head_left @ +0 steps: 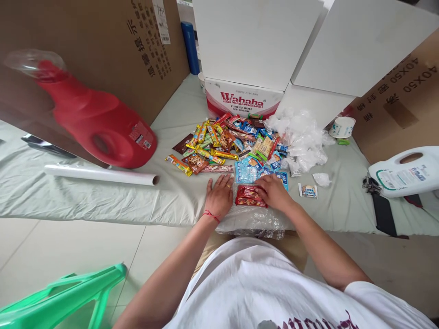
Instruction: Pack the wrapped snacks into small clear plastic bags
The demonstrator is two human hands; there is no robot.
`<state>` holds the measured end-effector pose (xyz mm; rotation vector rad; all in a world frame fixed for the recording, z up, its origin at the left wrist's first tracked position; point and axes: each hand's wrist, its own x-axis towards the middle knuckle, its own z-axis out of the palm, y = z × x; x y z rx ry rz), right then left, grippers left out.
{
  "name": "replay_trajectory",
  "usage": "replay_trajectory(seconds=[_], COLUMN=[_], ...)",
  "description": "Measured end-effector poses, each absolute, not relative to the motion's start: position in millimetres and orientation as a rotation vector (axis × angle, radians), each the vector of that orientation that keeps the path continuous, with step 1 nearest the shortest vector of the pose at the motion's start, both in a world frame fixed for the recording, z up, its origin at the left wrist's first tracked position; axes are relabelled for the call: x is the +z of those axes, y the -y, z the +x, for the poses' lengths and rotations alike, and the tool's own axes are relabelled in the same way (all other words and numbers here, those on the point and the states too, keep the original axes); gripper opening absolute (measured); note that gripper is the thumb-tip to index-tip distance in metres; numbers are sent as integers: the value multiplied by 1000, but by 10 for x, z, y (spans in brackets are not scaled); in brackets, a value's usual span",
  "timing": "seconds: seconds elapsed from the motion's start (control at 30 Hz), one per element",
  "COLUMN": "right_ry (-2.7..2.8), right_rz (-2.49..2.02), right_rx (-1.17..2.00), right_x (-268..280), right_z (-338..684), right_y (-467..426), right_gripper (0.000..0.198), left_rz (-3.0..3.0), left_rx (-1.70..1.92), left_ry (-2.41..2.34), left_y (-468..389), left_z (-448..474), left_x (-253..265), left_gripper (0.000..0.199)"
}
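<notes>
The red snack packets [251, 195] lie well in front of the Wahaha carton [245, 101], on the person's side of it, with the heap of snacks [222, 154] between. Their long axis runs from side to side, roughly along the carton's printed face, and a clear plastic bag [254, 223] spreads from about them to the edge of the surface [181, 198] farthest from the carton.

The right hand [275, 193] is the nearer one: its fingers reach over the packets' right end, so the packets lie to the left of them. This hand comes in from the right, back uppermost, the fingers bent and angled across toward the packets. I cannot tell whether they pinch the wrapper or only rest on it, as the underside is hidden.

The left hand [219, 197] lies palm down just beside the packets' left end, its fingers straight, slightly spread and pointing toward the carton; nothing shows in its grasp. Both forearms slant inward from the side away from the carton. Light blue packets [246, 172] lie just beyond the red ones, on the carton's side.
</notes>
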<state>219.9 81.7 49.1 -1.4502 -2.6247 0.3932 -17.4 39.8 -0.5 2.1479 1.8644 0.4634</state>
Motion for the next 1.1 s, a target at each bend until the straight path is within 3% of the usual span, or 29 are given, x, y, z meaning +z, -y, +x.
replay_trajectory(seconds=[0.1,0.3,0.5,0.77,0.97,1.1], right_ry=[2751,2736,2699,2548,2626,2427], right_rz=[-1428,-1292,-1312,-962,-905,-1000], right_rx=[494,440,285,314,193,401], right_x=[507,585,364,373,53,203], right_z=[2099,2043,2046,2544,2836,2785], right_y=[-948,-773,-400,156,503,325], right_gripper=[24,27,44,50,26,22], left_rz=[2150,2146,2150,2147,2094,2146], left_rx=[459,445,440,456,618,759], left_ry=[-1868,-1874,-1867,-1856,-1848,-1761], left_y=[-399,-398,-390,-391,-426,-379], left_z=[-171,-168,-175,-212,-315,-475], left_x=[-8,3,29,21,-66,-36], left_gripper=[53,53,52,53,49,42])
